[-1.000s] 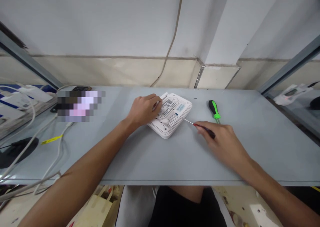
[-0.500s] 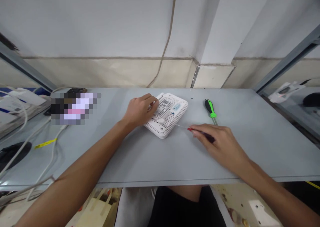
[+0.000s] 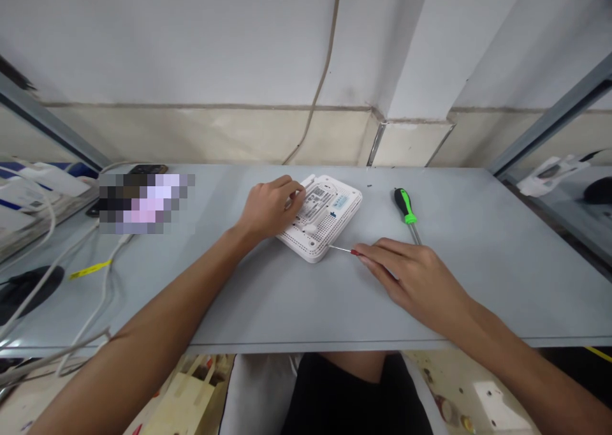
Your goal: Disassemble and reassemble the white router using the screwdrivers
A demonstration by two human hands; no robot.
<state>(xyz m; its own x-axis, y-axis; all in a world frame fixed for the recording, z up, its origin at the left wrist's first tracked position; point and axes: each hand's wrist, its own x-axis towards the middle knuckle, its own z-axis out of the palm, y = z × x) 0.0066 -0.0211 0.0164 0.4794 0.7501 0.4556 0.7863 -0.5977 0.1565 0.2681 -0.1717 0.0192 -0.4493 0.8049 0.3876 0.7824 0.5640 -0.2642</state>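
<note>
A white router, vented side up with a printed label and a folded white antenna, lies at an angle on the grey table. My left hand grips its left side with curled fingers; the thumb and fingertips are partly hidden. In my right hand is a thin screwdriver with a red handle, mostly covered by the fingers. Its slim metal shaft points left, and the tip touches the router's right side edge near the front corner. A green and black screwdriver lies beyond my right hand.
At the left are a blurred-out phone-like device, white cables with a yellow tag, and a black mouse-like object. White devices fill the left shelf. Another white device sits at the right behind a metal post.
My right hand has brought the red screwdriver left and slightly down, its tip shifting along the router's side toward the front corner. My left hand keeps its hold.
</note>
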